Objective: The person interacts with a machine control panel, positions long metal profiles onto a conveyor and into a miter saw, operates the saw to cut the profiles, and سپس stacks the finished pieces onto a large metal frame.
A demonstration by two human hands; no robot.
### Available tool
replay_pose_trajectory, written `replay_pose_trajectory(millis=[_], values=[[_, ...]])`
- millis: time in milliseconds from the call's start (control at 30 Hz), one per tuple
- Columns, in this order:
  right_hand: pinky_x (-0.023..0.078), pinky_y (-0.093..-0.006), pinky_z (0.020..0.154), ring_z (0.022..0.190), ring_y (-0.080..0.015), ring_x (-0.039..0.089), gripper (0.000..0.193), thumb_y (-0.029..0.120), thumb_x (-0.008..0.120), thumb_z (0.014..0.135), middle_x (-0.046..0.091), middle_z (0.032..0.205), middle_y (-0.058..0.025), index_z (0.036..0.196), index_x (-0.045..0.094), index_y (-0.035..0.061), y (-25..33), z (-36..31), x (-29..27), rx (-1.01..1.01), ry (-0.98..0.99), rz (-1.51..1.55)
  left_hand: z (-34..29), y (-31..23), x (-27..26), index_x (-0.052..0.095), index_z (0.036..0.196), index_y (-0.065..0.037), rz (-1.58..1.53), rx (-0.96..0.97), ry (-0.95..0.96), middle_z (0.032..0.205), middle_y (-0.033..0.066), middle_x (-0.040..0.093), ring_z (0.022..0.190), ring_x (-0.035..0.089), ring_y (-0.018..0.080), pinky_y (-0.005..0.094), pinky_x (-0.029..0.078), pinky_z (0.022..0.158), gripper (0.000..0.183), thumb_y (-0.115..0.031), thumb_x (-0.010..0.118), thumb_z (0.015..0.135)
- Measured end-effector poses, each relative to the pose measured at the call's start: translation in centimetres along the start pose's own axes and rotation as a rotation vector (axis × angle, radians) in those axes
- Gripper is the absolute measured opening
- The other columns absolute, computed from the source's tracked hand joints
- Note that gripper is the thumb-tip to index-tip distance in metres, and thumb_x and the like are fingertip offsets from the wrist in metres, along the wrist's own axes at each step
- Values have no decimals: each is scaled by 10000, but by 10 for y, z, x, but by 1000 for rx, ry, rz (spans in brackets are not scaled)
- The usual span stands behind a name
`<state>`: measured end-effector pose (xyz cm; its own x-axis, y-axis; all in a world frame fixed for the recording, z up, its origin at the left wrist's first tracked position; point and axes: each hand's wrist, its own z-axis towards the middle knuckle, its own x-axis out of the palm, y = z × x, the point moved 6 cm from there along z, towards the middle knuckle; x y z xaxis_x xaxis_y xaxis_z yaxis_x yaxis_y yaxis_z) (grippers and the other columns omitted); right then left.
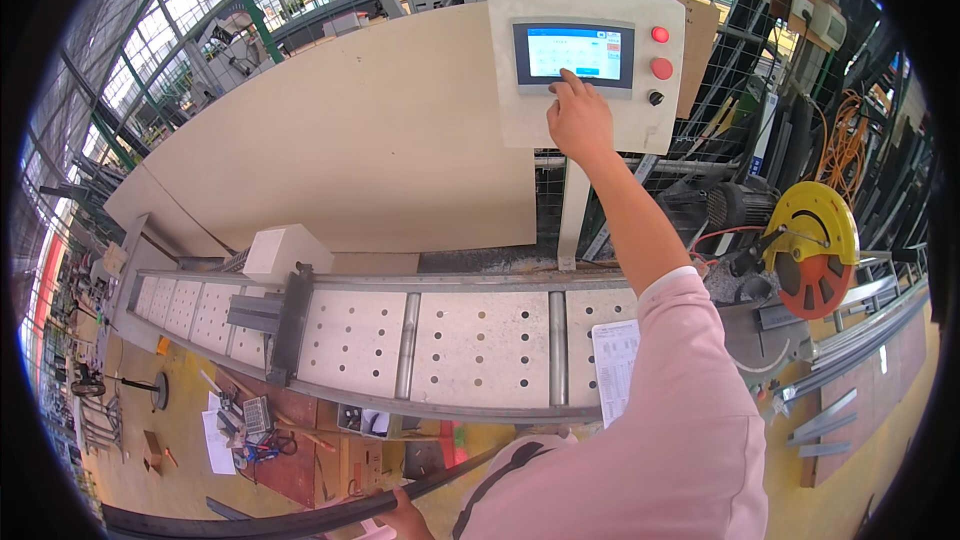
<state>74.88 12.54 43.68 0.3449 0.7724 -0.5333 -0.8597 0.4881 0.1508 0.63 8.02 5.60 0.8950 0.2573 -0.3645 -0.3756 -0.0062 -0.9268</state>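
Note:
My right hand (582,122) is raised to a touchscreen (560,48) on a white control box (525,125), one finger extended against the screen's lower part. It holds nothing, and its other fingers are partly curled. Two red buttons (660,68) and a black knob (655,98) sit beside the screen. Low in the view, my left hand (405,518) grips a long dark profile bar (250,527), which runs off toward the lower left. Part of the left hand is cut off by the lower edge.
A feed table (480,305) with perforated panels and rollers crosses in front of me, bearing a dark metal stop (292,330) and a printed sheet (612,355). At right stands a circular saw with a yellow guard (835,215). Metal profiles (870,325) lie beyond it.

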Motion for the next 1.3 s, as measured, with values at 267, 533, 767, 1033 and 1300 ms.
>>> replay_pose_trajectory(millis=[267, 533, 767, 1033, 1300], values=[[454, -432, 910, 1066, -290, 590, 232, 129, 576, 832, 572, 1328, -104, 1044, 639, 60, -36, -9, -4, 33, -14, -86, -3, 13, -4, 269, 1451, 9, -50, 28, 26, 1286, 123, 442, 1185, 457, 233, 360, 348, 1071, 717, 20, 659, 850], [489, -468, 851, 973, -335, 628, 225, 144, 569, 849, 637, 1193, -126, 1046, 629, 55, -22, -57, -42, 1, 121, -19, -32, -38, 6, 373, 1333, 46, 31, 11, 15, 1253, 189, 479, 1143, 523, 295, 409, 458, 993, 616, -46, 699, 818], [501, -412, 916, 1058, -312, 644, 453, 335, 612, 907, 660, 1189, -154, 1287, 573, 92, 73, -246, -78, 23, 1066, 540, -68, -66, 22, 469, 1265, 58, 3, 49, 170, 1185, 188, 581, 1065, 599, 278, 375, 489, 948, 544, -101, 745, 823], [308, -419, 1132, 1385, -280, 380, 1103, 285, 874, 700, 355, 1536, -152, 1531, 206, 2, 162, -303, -325, -46, 914, 1229, -176, -173, 101, 445, 1280, 61, 108, 406, 690, 1144, 231, 573, 1086, 573, 354, 426, 467, 948, 791, -195, 819, 632], [495, -398, 980, 1140, -297, 601, 544, 315, 477, 996, 592, 1252, -248, 1392, 440, -57, -59, -294, -549, 682, -218, 1134, -366, -324, 101, 486, 1233, 31, -80, 991, 958, 1002, 181, 564, 915, 561, 365, 460, 450, 804, 667, -127, 733, 634]])
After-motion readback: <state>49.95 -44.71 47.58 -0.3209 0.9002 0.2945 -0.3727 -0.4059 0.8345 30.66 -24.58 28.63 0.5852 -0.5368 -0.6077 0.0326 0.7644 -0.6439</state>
